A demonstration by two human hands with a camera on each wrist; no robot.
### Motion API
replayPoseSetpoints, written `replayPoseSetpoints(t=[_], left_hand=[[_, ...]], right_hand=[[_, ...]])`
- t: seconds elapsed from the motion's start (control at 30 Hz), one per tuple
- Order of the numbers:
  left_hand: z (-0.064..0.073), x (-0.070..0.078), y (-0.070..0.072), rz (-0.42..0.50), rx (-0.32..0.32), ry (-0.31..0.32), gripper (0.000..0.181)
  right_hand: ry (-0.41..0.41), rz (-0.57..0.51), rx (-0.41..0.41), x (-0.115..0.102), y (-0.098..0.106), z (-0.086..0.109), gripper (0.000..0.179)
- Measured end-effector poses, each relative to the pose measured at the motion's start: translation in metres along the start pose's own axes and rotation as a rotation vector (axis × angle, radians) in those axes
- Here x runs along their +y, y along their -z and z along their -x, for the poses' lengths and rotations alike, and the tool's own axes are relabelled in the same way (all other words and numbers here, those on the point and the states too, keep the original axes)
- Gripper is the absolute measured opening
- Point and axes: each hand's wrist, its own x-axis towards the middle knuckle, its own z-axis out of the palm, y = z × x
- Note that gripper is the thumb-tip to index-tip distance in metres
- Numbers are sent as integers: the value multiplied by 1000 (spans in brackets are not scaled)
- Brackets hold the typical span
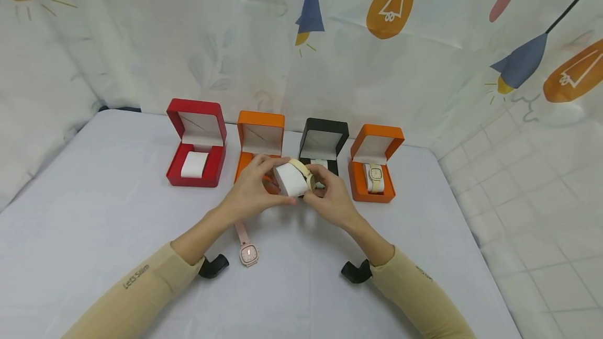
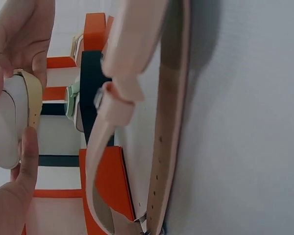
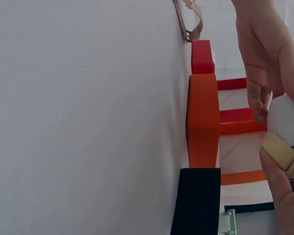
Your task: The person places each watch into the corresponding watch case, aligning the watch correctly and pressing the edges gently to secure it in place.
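Observation:
In front of me my left hand (image 1: 249,187) grips a white watch cushion (image 1: 289,179) by its side, fingers above and thumb below. A watch with a pale yellow strap (image 1: 299,167) lies around the cushion. My right hand (image 1: 332,198) pinches this watch at its case end, near the cushion's right side. In the right wrist view the yellow strap (image 3: 279,150) wraps the cushion (image 3: 286,120). Below the left hand a pink watch (image 1: 248,253) lies on the table, its strap partly hidden in the head view.
Along the back stand open boxes: a red one (image 1: 216,171) with a white cushion, an orange one (image 1: 260,119) partly hidden, a black one (image 1: 325,125) with a pale green watch (image 2: 70,101), and another orange one (image 1: 372,199) with a yellow-strapped watch (image 1: 376,173). A patterned curtain (image 1: 235,41) hangs behind.

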Motion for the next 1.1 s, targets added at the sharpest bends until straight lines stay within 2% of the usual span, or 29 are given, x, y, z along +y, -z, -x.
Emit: replayPoseSetpoints(t=[0.17,0.4,0.53,0.77,0.97,1.1], left_hand=[[0,2,2,0,2,1,84],[0,1,4,-27,9,14,84],[1,-1,3,-36,17,6,85],[0,0,0,-33,51,-23,84],[0,3,-2,-23,59,-31,84],[0,2,-3,-32,64,-39,83]], right_hand=[[29,-7,1,-25,3,3,44],[49,-46,-37,-25,3,3,47],[61,-48,-32,-24,3,2,48],[30,-45,37,-25,-2,3,46],[48,3,109,-28,-6,5,44],[54,22,134,-8,-10,2,46]])
